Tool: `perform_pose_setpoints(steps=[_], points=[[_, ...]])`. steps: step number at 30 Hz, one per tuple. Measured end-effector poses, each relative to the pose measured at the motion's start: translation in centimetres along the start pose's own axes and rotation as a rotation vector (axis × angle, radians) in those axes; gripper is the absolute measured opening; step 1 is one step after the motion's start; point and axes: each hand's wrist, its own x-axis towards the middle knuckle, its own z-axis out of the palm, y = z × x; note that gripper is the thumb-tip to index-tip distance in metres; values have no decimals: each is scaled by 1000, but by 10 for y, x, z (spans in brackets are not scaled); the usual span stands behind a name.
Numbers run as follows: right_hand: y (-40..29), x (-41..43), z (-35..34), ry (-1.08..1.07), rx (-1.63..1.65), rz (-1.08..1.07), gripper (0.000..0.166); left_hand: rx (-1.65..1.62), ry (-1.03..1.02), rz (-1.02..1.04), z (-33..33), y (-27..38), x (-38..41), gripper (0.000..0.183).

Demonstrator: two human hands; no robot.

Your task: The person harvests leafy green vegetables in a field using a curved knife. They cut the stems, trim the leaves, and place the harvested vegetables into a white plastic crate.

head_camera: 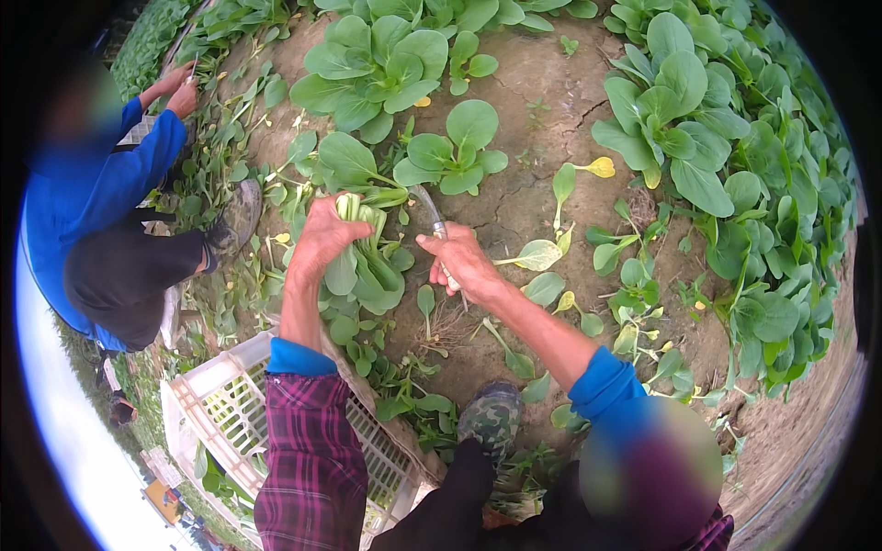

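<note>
My left hand [326, 233] grips a bunch of cut leafy greens [368, 265] like bok choy, with the pale stem ends up and the leaves hanging down. To its right, my right hand [463, 258] is closed around the handle of a small sickle [428, 204]. The curved metal blade points up and left, its tip near the base of a rooted leafy plant [351, 162]. Another small rooted plant [455, 155] stands just above the blade. Loose green and yellowed leaves [537, 255] lie on the soil to the right.
A white plastic crate [227, 392] holding greens stands at lower left, below my left forearm. A co-worker in a blue jacket [89, 206] crouches at the left, hands among the plants. Dense leafy plants [765, 206] line the right side. My camouflage shoe [490, 417] rests on the soil.
</note>
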Motion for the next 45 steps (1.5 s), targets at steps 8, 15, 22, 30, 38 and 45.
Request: perform_pose_setpoints(steps=[8, 15, 22, 30, 38, 45], points=[[4, 9, 14, 44, -4, 55, 27, -65, 54, -37, -2, -12, -4, 39], [-10, 7, 15, 43, -37, 82, 26, -55, 62, -46, 1, -18, -11, 53], [11, -25, -11, -28, 86, -54, 28, -175, 59, 50, 1, -7, -40, 49], [-11, -79, -31, -8, 741, -76, 27, -154, -227, 100, 43, 29, -85, 52], [-1, -107, -66, 175, 706, -142, 16, -151, -313, 104, 92, 33, -96, 57], [-2, -116, -92, 493, 493, -362, 13, 43, -192, 336, 127, 20, -114, 79]])
